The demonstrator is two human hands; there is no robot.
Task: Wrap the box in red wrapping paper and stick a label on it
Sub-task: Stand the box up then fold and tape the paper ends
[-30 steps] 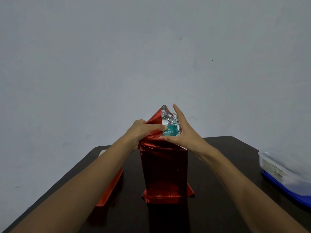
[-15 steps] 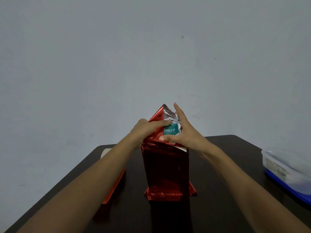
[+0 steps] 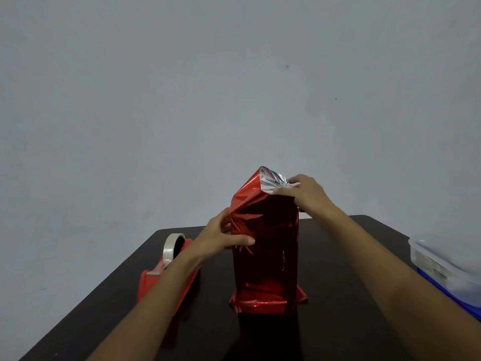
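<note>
**A:** In the head view, what has shifted since a second ago?

**B:** The left hand [image 3: 221, 238] has dropped off the top fold. It now grips the upper left side of the box [image 3: 265, 256], thumb across the front face. The right hand [image 3: 309, 194] has moved over the top and pinches the silvery inside edge of the red wrapping paper [image 3: 247, 194].

**A:** And the teal print that showed at the top?

**B:** Covered now. The box stands upright at the centre of the table [image 3: 338, 295], its bottom end already folded.

**A:** So the top end is closing?

**B:** I'd judge so, though it stands peaked and loose, untaped. The tape dispenser [image 3: 166, 277] has come into sight at lower left, just beside the left forearm. A plastic container [image 3: 442, 264] sits at the right edge. I see no label.
</note>
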